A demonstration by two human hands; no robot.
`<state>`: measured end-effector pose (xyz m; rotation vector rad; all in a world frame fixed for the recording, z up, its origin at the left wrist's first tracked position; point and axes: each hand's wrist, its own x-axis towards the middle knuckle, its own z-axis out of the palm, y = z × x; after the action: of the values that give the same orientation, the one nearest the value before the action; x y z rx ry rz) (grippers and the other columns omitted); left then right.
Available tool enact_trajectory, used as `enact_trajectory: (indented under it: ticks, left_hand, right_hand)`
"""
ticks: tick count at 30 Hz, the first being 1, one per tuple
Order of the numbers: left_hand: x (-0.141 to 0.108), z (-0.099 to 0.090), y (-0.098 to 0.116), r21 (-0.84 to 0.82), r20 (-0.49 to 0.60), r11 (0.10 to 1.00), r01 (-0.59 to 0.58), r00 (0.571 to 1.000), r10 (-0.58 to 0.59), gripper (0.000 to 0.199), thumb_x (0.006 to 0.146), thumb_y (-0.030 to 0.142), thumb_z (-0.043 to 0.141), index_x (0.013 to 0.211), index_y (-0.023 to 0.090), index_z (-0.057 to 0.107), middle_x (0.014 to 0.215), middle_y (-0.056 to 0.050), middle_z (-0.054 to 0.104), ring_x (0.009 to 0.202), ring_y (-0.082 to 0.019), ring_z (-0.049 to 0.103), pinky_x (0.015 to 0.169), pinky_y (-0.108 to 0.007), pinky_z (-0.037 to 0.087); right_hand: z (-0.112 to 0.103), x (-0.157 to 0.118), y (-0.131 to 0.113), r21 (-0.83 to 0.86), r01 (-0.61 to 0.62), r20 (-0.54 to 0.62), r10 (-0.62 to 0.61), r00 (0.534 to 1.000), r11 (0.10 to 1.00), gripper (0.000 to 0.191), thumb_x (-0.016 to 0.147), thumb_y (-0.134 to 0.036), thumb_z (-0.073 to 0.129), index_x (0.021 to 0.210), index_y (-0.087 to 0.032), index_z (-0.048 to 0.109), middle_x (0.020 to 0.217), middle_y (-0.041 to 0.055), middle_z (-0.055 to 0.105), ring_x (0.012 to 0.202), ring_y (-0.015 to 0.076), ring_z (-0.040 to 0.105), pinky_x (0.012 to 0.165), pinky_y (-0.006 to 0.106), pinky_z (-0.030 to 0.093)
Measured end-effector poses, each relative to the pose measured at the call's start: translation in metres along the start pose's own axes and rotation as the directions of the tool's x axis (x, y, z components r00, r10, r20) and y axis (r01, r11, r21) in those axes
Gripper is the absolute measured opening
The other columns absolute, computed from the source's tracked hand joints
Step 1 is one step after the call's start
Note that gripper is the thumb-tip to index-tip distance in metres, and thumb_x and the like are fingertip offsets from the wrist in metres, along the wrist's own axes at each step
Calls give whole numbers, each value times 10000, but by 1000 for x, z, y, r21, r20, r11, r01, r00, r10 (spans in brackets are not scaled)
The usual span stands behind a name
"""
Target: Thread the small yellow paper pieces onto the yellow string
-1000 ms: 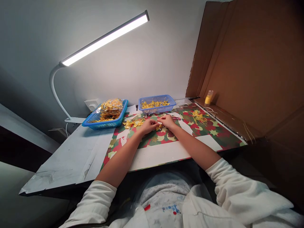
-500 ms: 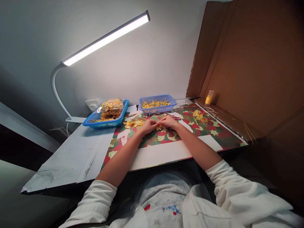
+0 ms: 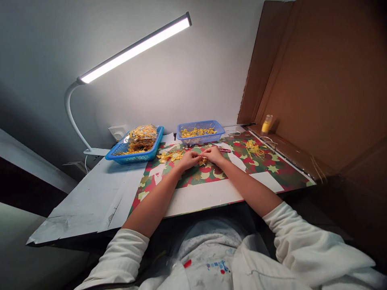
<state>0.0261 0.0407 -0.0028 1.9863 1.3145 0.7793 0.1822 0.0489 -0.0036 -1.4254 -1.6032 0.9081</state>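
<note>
Over the patterned sheet, my left hand (image 3: 190, 160) and my right hand (image 3: 213, 155) meet at the fingertips. Both are closed in a pinch on a small gold ribbon bow (image 3: 202, 162), partly hidden by the fingers. A shiny bead or bell seems to hang below it. To the left of my left hand lies a pile of gold bows (image 3: 169, 157) with thin stems. Several small silvery pieces (image 3: 188, 147) rest just beyond my fingers. Close behind my right hand is a pink-handled tool (image 3: 224, 150), its kind unclear.
A blue basket (image 3: 133, 159) at the left holds gold pieces and a clear bag. Another blue basket (image 3: 200, 140) with gold bows stands at the back. Yellow cords (image 3: 254, 149) lie at right, near a small yellow bottle (image 3: 266, 125). A lit lamp (image 3: 136, 49) arches overhead; cardboard (image 3: 317, 88) walls the right side.
My right hand has shifted slightly left, and its fingers have changed their hold a little at the bow. My left hand and the baskets stay in place.
</note>
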Motion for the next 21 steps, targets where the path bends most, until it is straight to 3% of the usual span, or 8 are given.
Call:
enact_trajectory:
  ticks: [8,14,21]
  left_hand:
    - [-3,1,8,-38,2,993,111,994,-111,315,622,461,655,617,152,595,504,38,462,482,-84,362,454,-231,237]
    - [-2,2,11,-39,34,992,117,993,-116,336,629,471,648,561,163,533,477,46,403,460,-76,316,443,-233,204]
    - [-4,1,14,19,71,992,123,990,-124,340,662,489,601,593,157,573,489,48,404,465,-82,314,456,-239,207]
  right_hand:
    - [0,0,2,-16,-16,-3,16,1000,1000,109,629,-202,652,637,-144,743,592,8,649,544,103,519,506,216,363]
    - [-1,0,1,-22,-35,-8,34,999,999,120,621,-227,672,640,-129,738,576,12,640,523,95,492,482,216,332]
    - [-1,1,1,7,-23,-1,23,1000,1000,84,623,-199,674,590,-135,717,601,17,658,538,102,514,507,223,361]
